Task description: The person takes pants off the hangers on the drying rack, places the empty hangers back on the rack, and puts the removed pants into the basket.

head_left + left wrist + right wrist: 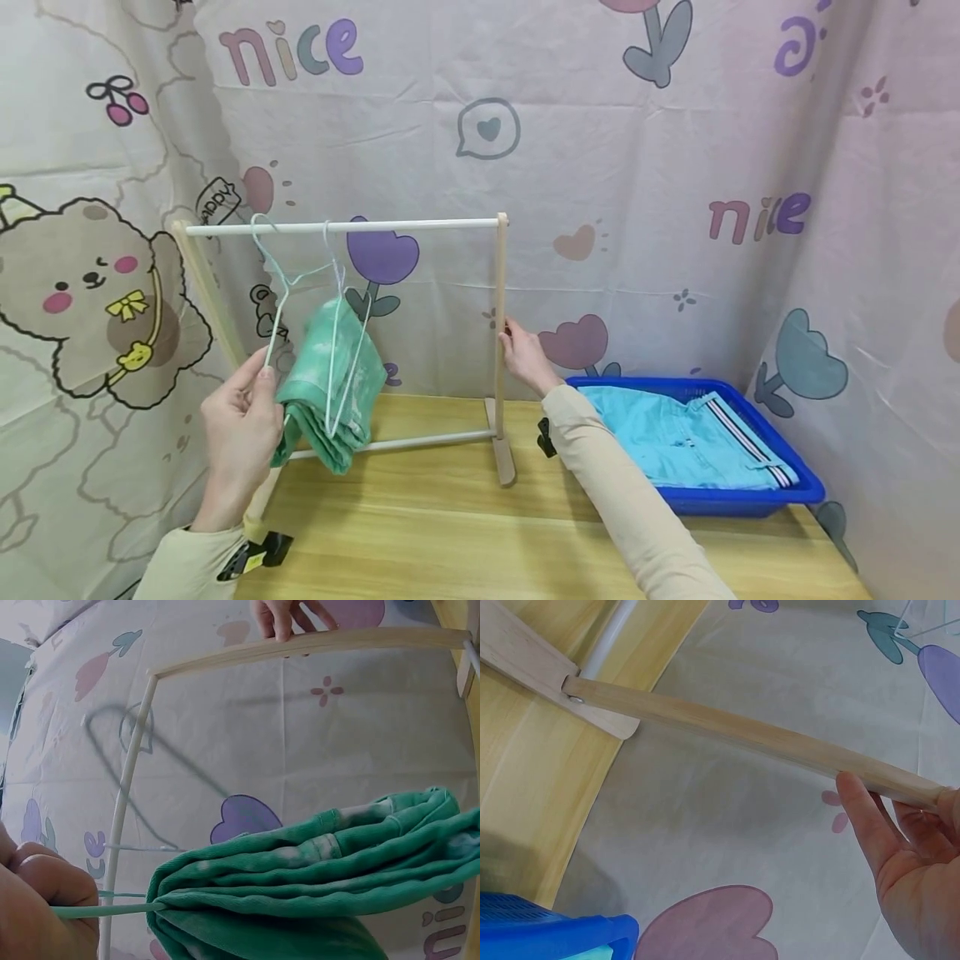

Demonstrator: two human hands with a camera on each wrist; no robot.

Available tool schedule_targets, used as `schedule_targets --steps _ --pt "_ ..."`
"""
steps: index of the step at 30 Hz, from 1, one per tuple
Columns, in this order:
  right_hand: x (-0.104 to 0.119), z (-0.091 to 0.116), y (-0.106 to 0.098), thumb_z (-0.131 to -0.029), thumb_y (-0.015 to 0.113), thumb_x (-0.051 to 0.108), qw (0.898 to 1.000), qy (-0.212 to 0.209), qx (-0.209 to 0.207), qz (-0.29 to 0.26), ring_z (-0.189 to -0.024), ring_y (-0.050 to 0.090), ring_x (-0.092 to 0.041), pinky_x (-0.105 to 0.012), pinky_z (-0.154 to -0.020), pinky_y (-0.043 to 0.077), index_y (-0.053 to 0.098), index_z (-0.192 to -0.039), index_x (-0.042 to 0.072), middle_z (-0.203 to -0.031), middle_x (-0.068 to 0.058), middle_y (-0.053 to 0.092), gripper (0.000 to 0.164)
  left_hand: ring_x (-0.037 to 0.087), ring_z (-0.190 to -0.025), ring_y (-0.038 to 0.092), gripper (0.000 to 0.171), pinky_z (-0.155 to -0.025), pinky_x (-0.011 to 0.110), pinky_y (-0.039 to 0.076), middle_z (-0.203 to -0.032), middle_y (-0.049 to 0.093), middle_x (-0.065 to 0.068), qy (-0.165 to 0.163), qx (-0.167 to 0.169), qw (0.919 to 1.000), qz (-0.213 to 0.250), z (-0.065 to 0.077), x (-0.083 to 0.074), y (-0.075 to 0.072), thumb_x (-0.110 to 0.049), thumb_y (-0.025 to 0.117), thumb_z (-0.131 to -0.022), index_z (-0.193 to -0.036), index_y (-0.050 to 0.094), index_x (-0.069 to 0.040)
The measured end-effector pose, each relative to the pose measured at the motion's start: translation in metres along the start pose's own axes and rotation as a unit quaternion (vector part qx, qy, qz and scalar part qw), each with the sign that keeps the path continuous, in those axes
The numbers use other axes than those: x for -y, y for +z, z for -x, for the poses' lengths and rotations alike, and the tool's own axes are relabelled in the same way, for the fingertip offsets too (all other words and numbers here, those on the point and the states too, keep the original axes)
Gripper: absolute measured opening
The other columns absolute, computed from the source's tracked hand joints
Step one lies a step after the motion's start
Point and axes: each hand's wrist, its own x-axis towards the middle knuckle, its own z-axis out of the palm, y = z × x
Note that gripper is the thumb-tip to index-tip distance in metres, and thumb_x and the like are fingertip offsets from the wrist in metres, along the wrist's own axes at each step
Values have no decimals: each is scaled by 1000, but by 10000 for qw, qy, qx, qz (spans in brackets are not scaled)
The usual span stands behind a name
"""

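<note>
- The left hand [238,421] pinches the side of a pale hanger [276,329] between its fingers, the hook at the top bar [420,225].
- Green cloth [311,367] hangs folded on that hanger, just right of those fingers.
- The right hand [527,354] holds the right post [501,275] in its fingers, well apart from the cloth.
- A blue basket [720,498] sits right of the post.

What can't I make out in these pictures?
Head view: the floor of the blue basket, hidden by the light blue garment.
Head view: the full shape of the green garment, hidden by its own folds.
Left wrist view: part of the left hand, cut off by the left edge.
Right wrist view: part of the right hand, cut off by the right edge.
</note>
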Motion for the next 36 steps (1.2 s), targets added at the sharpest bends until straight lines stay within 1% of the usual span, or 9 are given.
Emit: schedule_targets --steps 8,13,16,19,22,24,28,31,36 --pt "1 2 1 -107 41 16 9994 175 -1 -312 -113 63 -33 -41 -88 55 45 -141 2 -131 -21 60 38 10 -30 28 40 -30 30 22 -45 34 -4 -282 128 9995 47 5 12 3 -23 48 -104 -141 54 -9" --pt "3 7 4 -105 47 18 9942 594 -220 -871 -120 60 -32 -42 -95 53 50 -139 6 -131 -17 61 36 9 -31 30 42 -30 28 25 -46 34 -5 -422 231 9987 -178 6 17 5 -25 47 -104 -143 51 -8" --pt "4 10 7 -102 54 18 9895 818 -630 -1015 -112 63 -29 -40 -92 54 58 -126 6 -121 -14 66 27 9 -31 31 42 -30 28 26 -46 35 -5 -453 261 9982 -279 5 19 6 -25 46 -104 -143 51 -9" --pt "3 13 12 -98 60 17 9844 906 -1185 -937 -95 64 -25 -35 -80 55 62 -108 6 -102 -12 68 15 9 -31 32 41 -30 27 26 -45 35 -5 -443 287 9984 -194 4 21 9 -24 45 -105 -142 52 -9" --pt "4 14 19 -95 64 15 9788 823 -1642 -908 -80 61 -22 -30 -68 50 60 -97 7 -87 -9 65 9 9 -31 33 40 -31 25 27 -45 35 -5 -429 285 9987 -46 3 22 13 -23 46 -104 -141 53 -9" --pt "6 16 26 -93 65 12 9780 645 -1764 -911 -73 59 -19 -28 -64 47 60 -94 6 -82 -8 64 8 9 -31 33 40 -31 24 28 -45 36 -4 -425 304 9986 -45 4 22 16 -22 45 -105 -141 53 -9" --pt "11 22 45 -91 66 9 9858 291 -1376 -917 -69 59 -15 -24 -61 50 63 -94 5 -81 -7 67 6 8 -30 32 41 -30 24 28 -47 38 -4 -383 336 9985 -203 6 23 20 -23 44 -105 -143 51 -9" --pt "16 31 62 -92 64 10 9924 208 -771 -939 -68 60 -13 -23 -60 52 66 -97 5 -85 -9 69 7 9 -30 32 42 -30 25 28 -47 38 -4 -430 376 9982 -168 7 23 23 -24 43 -105 -144 49 -10" --pt "25 50 91 -95 61 12 9950 93 201 -976 -64 61 -7 -20 -57 52 68 -101 4 -88 -12 71 12 9 -29 32 42 -28 25 27 -44 36 -4 -546 415 9976 116 10 21 27 -25 42 -106 -145 49 -11"
